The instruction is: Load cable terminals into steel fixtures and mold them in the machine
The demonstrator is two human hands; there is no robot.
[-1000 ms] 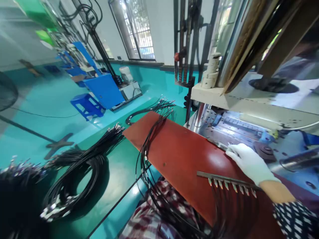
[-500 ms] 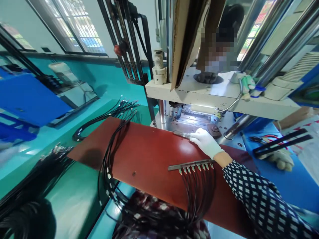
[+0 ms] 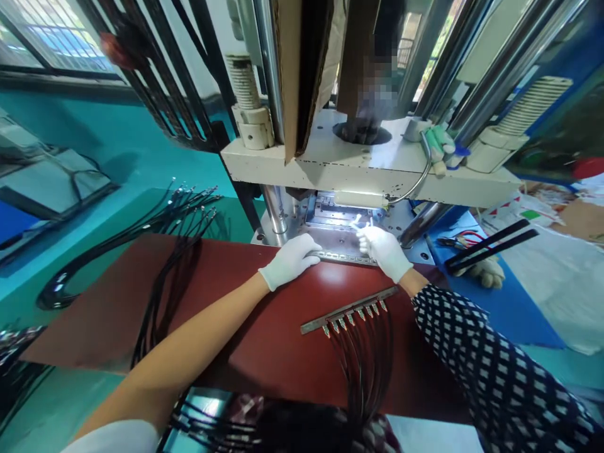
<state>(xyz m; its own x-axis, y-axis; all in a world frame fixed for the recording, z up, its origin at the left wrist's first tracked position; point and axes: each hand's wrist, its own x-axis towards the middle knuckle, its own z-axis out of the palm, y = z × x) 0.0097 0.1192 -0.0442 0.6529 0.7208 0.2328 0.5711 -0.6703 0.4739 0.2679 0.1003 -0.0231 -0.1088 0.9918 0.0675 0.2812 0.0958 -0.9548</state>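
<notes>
My left hand [image 3: 293,259], in a white glove, pinches the left end of a slotted metal strip [image 3: 342,257] lying along the back edge of the red-brown board [image 3: 264,314]. At the strip's right end is my right hand [image 3: 381,248], also gloved, with its fingers bent around small white pieces [image 3: 362,223] that are too small to name. Nearer to me, a second metal bar [image 3: 349,309] rests on the board, with a row of connectors on black cables [image 3: 361,365] along its front edge.
Behind the board stands a press with a thick white plate [image 3: 368,173] above a lit metal fixture [image 3: 330,211]. More black cables [image 3: 165,283] cross the board's left side. Black bars [image 3: 491,245], pliers and a glove lie on the blue surface at right.
My left hand has come into view and reached the strip's left end. My right hand has stayed near the press, its fingers now raised around small white pieces. The view has shifted right.
</notes>
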